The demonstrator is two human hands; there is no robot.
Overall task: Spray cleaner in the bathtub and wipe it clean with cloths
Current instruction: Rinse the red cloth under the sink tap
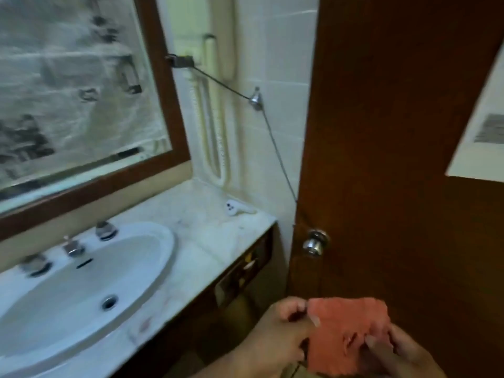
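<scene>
**Operator A:** Report hand status, nearest item first.

**Operator B:** At 5 o'clock, lowest in the view, a salmon-pink cloth (351, 331) is held spread between both hands, in front of the lower part of the door. The left hand (278, 331) pinches its upper left edge between thumb and curled fingers. The right hand (406, 356) grasps its lower right edge, with fingers lying across the cloth's face. Both hands are clenched on the cloth.

**Operator A:** Fixtures beyond the hands?

**Operator B:** At 8 o'clock, an oval white sink basin (81, 290) is set into a pale marble countertop (207, 241). The drain (110, 302) sits in the basin floor. A chrome spout (72, 246) stands on the rear rim between two chrome tap handles (106, 230). At 4 o'clock, a chrome door knob (315, 242) projects from the dark wooden door (395, 132), which fills the view from 1 to 5 o'clock. Near centre, a small white object (234, 208) lies on the countertop's far corner; its type cannot be determined.

**Operator A:** Farthest items?

**Operator B:** At 10 o'clock, a wood-framed mirror (81, 91) hangs above the basin. At 12 o'clock, a cream handset (225, 36) with a coiled cord (215, 132) is mounted on the white tiled wall (275, 64). A thin wire (218, 80) runs from beside the mirror frame to a chrome hook (255, 98), then down toward the door edge. At 3 o'clock, a white printed notice (485, 126) is fixed to the door.
</scene>
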